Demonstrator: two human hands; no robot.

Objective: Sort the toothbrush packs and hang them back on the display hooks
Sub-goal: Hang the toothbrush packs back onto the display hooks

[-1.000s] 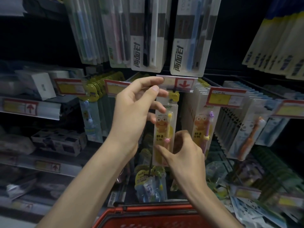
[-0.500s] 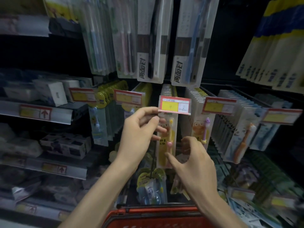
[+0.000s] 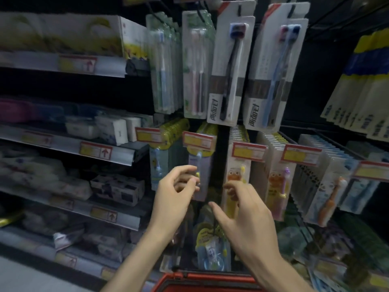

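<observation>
While the left hand (image 3: 176, 192) and right hand (image 3: 248, 213) were empty, fingers apart, the upright yellow pack (image 3: 236, 173) hung just behind the right.

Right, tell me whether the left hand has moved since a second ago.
Yes. The left hand has dropped down and to the left of the price tag above the yellow cartoon toothbrush pack, which it reached before.
</observation>
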